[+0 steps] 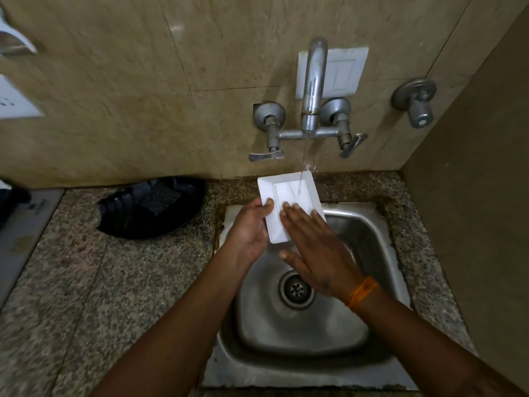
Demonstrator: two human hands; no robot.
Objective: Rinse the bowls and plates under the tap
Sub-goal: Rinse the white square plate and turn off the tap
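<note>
A white rectangular plate point(289, 193) is held tilted over the back of the steel sink point(372, 233). Water runs from the tap point(313, 84) onto the plate's upper right part. My left hand point(250, 227) grips the plate's left edge, thumb on top. My right hand point(317, 250) lies flat on the plate's face with straight fingers, an orange thread around its wrist. The plate's lower right corner is hidden under that hand.
A black plastic tray point(148, 207) lies on the granite counter point(100, 282) left of the sink. Two lever handles point(266, 156) flank the spout, and another valve point(416, 101) sticks out of the wall at right. A side wall closes in on the right.
</note>
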